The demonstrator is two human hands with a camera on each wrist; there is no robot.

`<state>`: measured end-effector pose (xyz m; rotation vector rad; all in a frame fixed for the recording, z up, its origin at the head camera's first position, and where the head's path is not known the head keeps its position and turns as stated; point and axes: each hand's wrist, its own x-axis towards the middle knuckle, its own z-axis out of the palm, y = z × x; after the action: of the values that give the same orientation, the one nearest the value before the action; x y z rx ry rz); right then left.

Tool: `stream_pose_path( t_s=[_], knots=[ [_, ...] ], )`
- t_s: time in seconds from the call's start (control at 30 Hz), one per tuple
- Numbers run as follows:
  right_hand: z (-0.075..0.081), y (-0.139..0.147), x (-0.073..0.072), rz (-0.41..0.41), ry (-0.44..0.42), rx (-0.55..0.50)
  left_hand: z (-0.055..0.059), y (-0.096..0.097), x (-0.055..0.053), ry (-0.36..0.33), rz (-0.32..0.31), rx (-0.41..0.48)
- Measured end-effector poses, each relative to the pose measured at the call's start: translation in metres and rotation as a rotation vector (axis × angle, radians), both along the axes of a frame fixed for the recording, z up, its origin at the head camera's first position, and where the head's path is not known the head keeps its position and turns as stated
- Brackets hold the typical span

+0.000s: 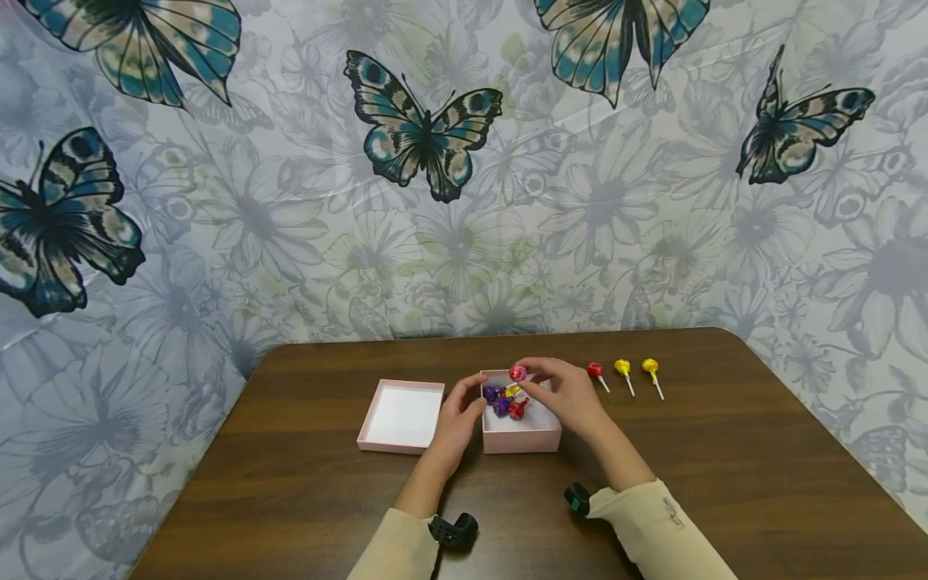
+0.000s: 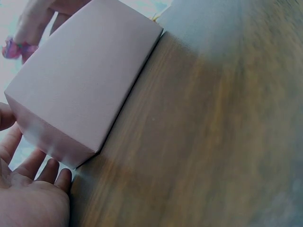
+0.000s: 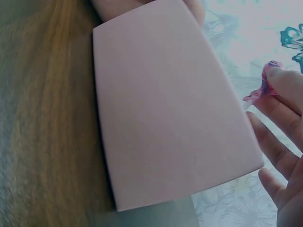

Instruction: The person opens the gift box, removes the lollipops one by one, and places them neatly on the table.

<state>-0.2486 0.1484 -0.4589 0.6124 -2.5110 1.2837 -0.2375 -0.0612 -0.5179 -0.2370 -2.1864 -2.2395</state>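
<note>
While the pink lollipop (image 1: 518,373) is held just above the rim of the pale pink box (image 1: 520,441), at 12 o'clock on a dial centred on that box in the head view, the right hand (image 1: 569,393) pinches it by its wrapped head between thumb and finger, the wrapper's twist and a bit of white stick pointing down toward the box. That grip looks sound; a light, even pinch seems best, since squeezing hard could make the rounded sweet slip or turn. Carrying it at this height should let the stick clear the rim without snagging. At 9 o'clock, the left hand (image 1: 457,419) grasps nothing, its fingers relaxed close to the box wall; whether they press on it is hard to tell. A soft steadying touch there would probably do, as a firm push might slide the carton. Inside, toward 9 o'clock, purple, red and yellow lollipops (image 1: 501,407) lie clustered, so fingertips near them should work slowly to avoid stirring the pile. Outside the box, between 2 and 3 o'clock, a loose red lollipop (image 1: 595,369) and two yellow lollipops (image 1: 622,366) lie near the right hand, where a careless knuckle could nudge them. The lid (image 1: 401,415) rests at 9 o'clock, beyond the left hand, on the brown tabletop (image 1: 290,499); past its 12 o'clock edge hangs a butterfly-printed cloth (image 1: 464,266).
</note>
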Motion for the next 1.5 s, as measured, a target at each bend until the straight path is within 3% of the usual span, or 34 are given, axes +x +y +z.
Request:
stream_pose_path(
  t_s=[0.3, 0.7, 1.0, 1.33, 1.5],
  knots=[
    [0.007, 0.004, 0.007, -0.028, 0.037, -0.101, 0.000, -0.001, 0.001, -0.015, 0.000, -0.003],
    [0.015, 0.017, 0.010, -0.147, 0.126, -0.188, 0.000, -0.001, 0.000, -0.021, 0.000, 0.011],
    [0.023, 0.036, 0.011, -0.214, 0.136, -0.307, 0.002, -0.001, 0.001, -0.039, 0.001, 0.018],
    [0.026, 0.057, 0.012, -0.292, 0.104, -0.371, 0.002, 0.001, 0.002, -0.051, 0.006, 0.015],
    [0.036, 0.059, 0.017, -0.318, 0.114, -0.415, 0.001, 0.001, 0.002, -0.030, 0.008, 0.020]
  ],
)
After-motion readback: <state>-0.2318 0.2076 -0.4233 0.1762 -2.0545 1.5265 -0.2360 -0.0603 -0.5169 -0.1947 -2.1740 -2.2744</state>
